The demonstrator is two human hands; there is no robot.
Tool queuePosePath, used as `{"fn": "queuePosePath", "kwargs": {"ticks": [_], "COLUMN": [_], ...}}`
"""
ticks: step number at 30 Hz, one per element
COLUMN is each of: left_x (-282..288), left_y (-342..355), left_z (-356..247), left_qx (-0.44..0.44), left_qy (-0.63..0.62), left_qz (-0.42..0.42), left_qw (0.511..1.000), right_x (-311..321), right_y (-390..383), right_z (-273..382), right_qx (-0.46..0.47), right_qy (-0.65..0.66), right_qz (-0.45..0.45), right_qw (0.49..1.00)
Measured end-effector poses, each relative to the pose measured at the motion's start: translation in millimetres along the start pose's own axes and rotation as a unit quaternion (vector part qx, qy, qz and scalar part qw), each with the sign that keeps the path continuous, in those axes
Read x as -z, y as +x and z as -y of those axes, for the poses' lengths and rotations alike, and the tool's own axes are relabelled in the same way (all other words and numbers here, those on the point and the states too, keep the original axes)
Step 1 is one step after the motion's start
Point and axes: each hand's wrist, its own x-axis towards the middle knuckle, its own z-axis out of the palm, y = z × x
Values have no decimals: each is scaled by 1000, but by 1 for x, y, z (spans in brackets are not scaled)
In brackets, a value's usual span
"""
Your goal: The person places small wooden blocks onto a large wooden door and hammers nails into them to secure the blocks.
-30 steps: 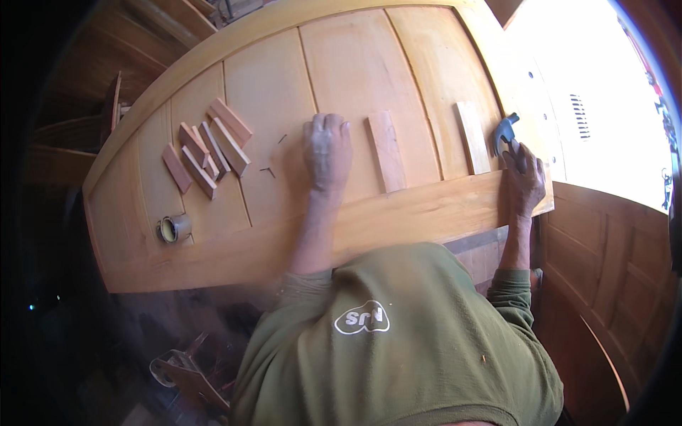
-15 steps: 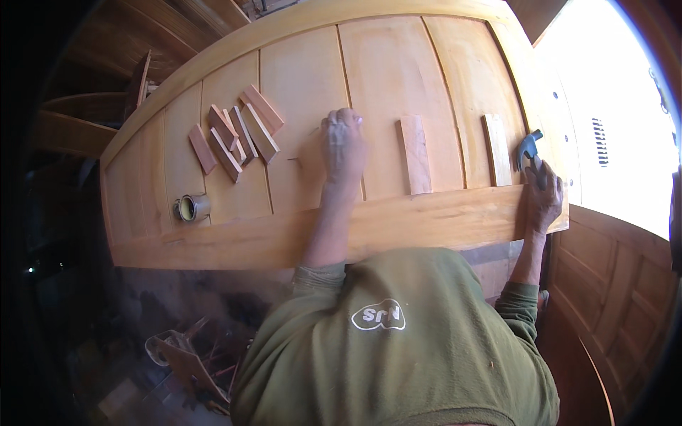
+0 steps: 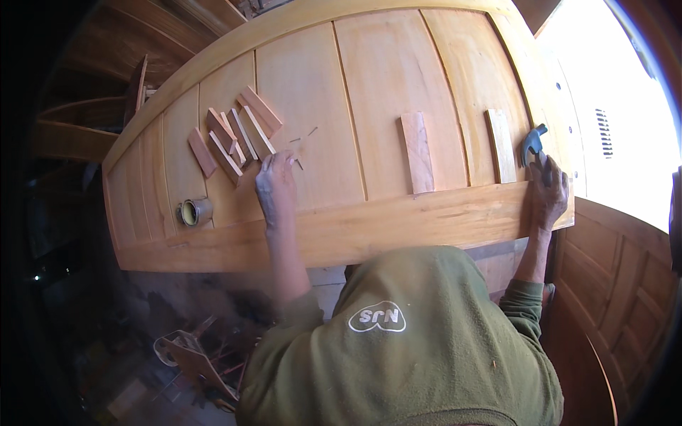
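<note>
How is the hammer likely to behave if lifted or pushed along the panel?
The hammer is probably head-heavy, given the bulky dark claw head at one end. With the right hand gripping close behind that head, it should stay fairly steady when lifted. Pushed, it seems unlikely to roll, since the claw juts out.

A person in a green shirt [image 3: 440,362] works at a wooden panel [image 3: 298,78], a hammer [image 3: 531,147] gripped in the right hand [image 3: 550,192] near the panel's right end. The left hand [image 3: 275,183] reaches in beside a cluster of blocks [image 3: 243,133] and loose nails [image 3: 312,131]; whether its fingers hold anything is unclear. Two more strips, one reddish [image 3: 417,153] and one pale [image 3: 501,145], lie apart between the hands. At left, an open can [image 3: 201,211] rests on its side or tilted; which is unclear.
</note>
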Motion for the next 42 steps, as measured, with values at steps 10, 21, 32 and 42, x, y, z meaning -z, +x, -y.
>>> {"fn": "queuePosePath", "kwargs": {"ticks": [10,21,32,42], "left_x": [-12,-11,-31,-21], "left_y": [-13,-15,-25,-13], "left_z": [19,13,19,-34], "left_qx": [-25,10,78,85], "left_qy": [-22,-26,5,-157], "left_qz": [-37,-68,-19,-44], "left_qw": [999,997,997,983], "right_x": [2,0,0,3], "right_y": [0,0,4,3], "right_z": [1,-1,7,7], "right_qx": [2,11,24,29], "right_qy": [16,10,-2,-13], "right_qz": [4,-8,-37,-56], "right_qw": [1000,1000,999,998]}}
